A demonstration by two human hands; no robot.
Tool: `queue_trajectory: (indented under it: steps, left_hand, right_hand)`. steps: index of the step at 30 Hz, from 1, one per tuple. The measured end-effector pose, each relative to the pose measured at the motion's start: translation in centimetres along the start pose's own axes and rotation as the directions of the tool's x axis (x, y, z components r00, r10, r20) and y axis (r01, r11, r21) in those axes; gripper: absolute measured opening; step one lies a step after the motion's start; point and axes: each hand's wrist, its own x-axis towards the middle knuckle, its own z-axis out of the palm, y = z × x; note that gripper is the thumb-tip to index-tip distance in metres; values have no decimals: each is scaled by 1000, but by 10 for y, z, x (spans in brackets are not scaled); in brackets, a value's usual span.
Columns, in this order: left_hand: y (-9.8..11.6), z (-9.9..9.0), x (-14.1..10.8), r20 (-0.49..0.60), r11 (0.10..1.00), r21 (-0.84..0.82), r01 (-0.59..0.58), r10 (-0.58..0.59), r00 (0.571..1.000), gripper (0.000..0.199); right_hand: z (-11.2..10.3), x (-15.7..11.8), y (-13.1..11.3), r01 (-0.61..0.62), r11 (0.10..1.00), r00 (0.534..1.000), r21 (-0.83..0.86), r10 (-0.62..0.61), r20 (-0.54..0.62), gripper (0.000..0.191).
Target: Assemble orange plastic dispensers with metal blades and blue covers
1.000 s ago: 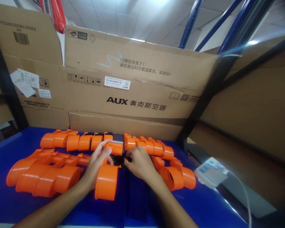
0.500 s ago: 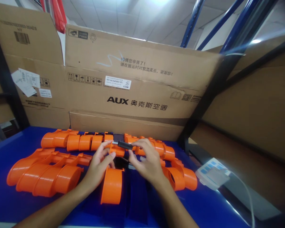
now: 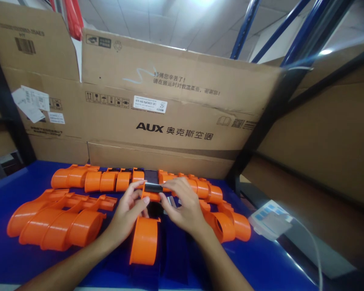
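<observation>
We see the left hand (image 3: 130, 207) with its fingers closed on an orange dispenser (image 3: 144, 241), over the middle of the blue table (image 3: 261, 264), its round end toward the front edge. The right hand (image 3: 184, 204) pinches, between thumb and fingertips, the right end of a black strip (image 3: 153, 188) on the dispenser's far end. We find other orange pieces (image 3: 56, 230) in rows near the left edge and the back edge, and a white box (image 3: 270, 222) near the right edge
</observation>
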Motion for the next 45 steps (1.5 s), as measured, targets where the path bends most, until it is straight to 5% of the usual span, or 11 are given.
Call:
queue_trajectory:
  steps: [9, 12, 14, 19, 22, 27, 45]
  left_hand:
    - [18, 8, -7, -82, 999, -37, 37, -40, 996, 61]
    - [20, 7, -7, -96, 998, -34, 59, -62, 993, 61]
    - [19, 6, -7, -89, 998, -19, 62, -63, 994, 62]
    - [17, 4, -7, -90, 998, 15, 62, -61, 994, 63]
    - [18, 4, -8, -94, 998, 36, 52, -48, 994, 64]
    - [17, 4, -6, -91, 998, 46, 52, -48, 995, 65]
    - [15, 3, -5, -65, 998, 49, 42, -38, 997, 60]
  right_hand:
    - [-16, 2, 7, -56, 998, 998, 33, 56, -3, 23]
    - [-26, 1, 20, -144, 982, 987, -125, 134, -83, 21]
    - [-31, -1, 31, -198, 929, 979, -313, 201, -23, 19]
    - [-29, -10, 46, -217, 734, 845, -643, 472, 253, 11]
    - [-23, -11, 43, -207, 673, 754, -710, 572, 323, 13]
    - [-14, -6, 38, -173, 635, 676, -753, 632, 378, 23]
    - [-3, -15, 52, -230, 630, 650, -742, 667, 364, 19]
